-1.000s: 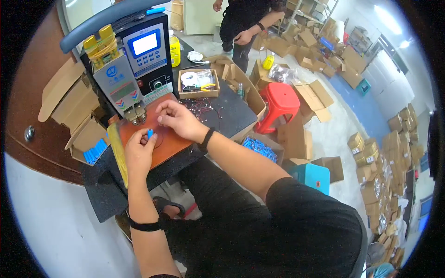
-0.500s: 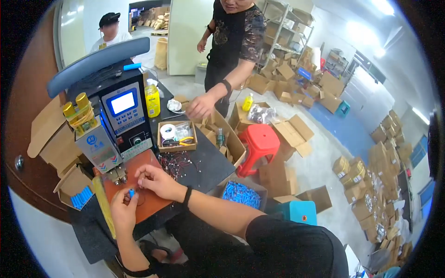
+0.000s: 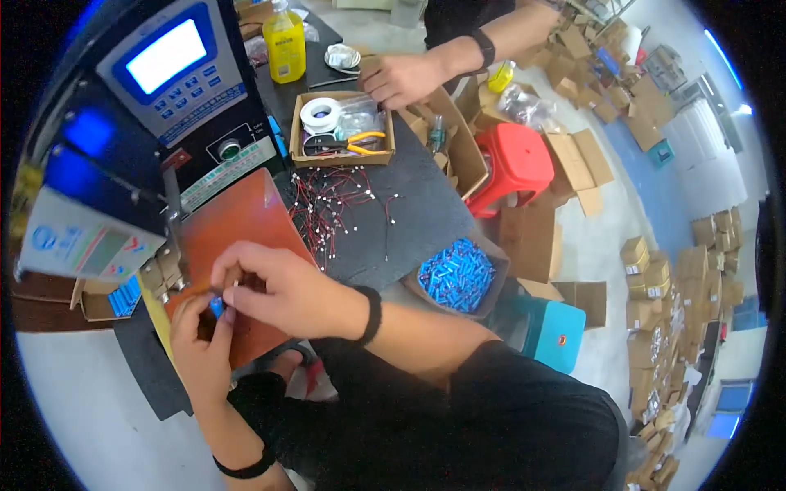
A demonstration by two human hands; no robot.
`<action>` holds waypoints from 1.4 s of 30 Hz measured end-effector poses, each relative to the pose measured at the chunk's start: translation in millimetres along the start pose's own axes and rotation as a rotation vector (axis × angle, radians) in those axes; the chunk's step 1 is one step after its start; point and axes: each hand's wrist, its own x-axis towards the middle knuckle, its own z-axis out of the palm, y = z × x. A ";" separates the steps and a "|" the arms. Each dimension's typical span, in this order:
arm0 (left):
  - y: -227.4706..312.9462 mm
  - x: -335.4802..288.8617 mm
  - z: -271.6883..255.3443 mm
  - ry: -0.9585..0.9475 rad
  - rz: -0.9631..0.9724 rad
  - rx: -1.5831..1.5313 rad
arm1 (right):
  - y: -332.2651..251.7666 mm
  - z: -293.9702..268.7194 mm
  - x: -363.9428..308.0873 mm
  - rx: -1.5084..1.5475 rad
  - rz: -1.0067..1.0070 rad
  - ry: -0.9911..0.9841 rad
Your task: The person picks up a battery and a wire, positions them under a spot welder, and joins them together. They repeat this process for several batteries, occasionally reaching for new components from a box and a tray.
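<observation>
My left hand [image 3: 201, 344] pinches a small blue cylindrical cell [image 3: 216, 306] over the brown board [image 3: 237, 221] at the front of a dark bench. My right hand [image 3: 282, 286] reaches across to it, fingertips closed on a thin wire end at the top of the cell. A machine with a lit blue screen and keypad [image 3: 176, 69] stands just behind the board. A scatter of thin red and black wires [image 3: 336, 204] lies on the dark mat to the right of the board.
A cardboard tray [image 3: 344, 127] holds tape rolls and yellow-handled pliers. Another person's hand [image 3: 401, 78] rests behind it, near a yellow bottle [image 3: 284, 41]. A box of blue cells [image 3: 458, 274] sits at the bench's right edge. A red stool [image 3: 516, 164], a blue stool [image 3: 557, 327] and many cartons fill the floor.
The view has come much closer to the bench. Both hands stay joined over the brown board on the blue cell. The other person's hand now rests by the cardboard tray.
</observation>
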 end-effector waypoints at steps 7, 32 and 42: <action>-15.9 -5.4 -7.4 0.059 0.127 0.133 | -3.4 -4.2 1.3 -0.199 -0.126 -0.014; -4.3 -1.7 -10.9 -0.094 -0.155 0.065 | 1.4 -13.0 8.6 -0.166 -0.091 -0.073; -5.7 -3.5 -7.1 -0.053 0.088 0.092 | -1.4 1.9 -3.6 -0.037 -0.001 0.039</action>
